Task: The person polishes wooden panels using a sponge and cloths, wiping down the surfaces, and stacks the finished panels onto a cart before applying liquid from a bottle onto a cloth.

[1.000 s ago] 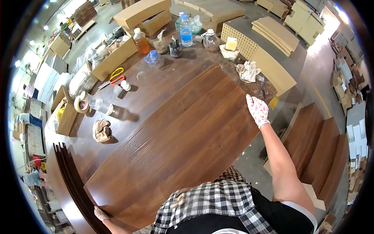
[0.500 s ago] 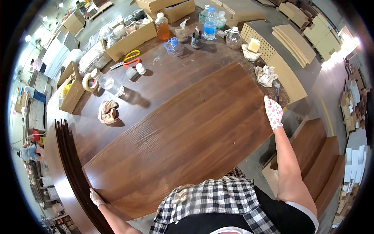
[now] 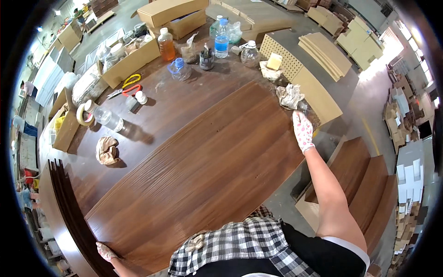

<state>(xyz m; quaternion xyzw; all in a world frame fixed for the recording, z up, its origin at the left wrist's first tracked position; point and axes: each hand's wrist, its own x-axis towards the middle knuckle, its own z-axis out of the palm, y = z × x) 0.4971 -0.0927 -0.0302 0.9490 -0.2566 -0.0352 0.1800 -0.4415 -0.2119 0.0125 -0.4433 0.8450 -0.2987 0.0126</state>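
Note:
A long dark-brown wood-grain board lies slantwise across the table in front of me, with small holes in its surface. My right hand, in a white glove with pink spots, is closed on its far right end. At the near left end, my left hand, gloved alike, grips the board's edge. Part of the left fingers is hidden. Just past my right fingertips sits a crumpled whitish cloth. Beside my left hand stand several dark boards on edge.
On the dark table are a crumpled brown paper, a lying clear bottle, tape, red-handled scissors, an orange-liquid bottle and a blue-labelled bottle. Cardboard boxes line the back; more brown boards stand low at right.
The whole view has swung, so the scene sits further left in the picture. Both hands keep hold of the board; my right fingertips are slightly nearer the crumpled cloth.

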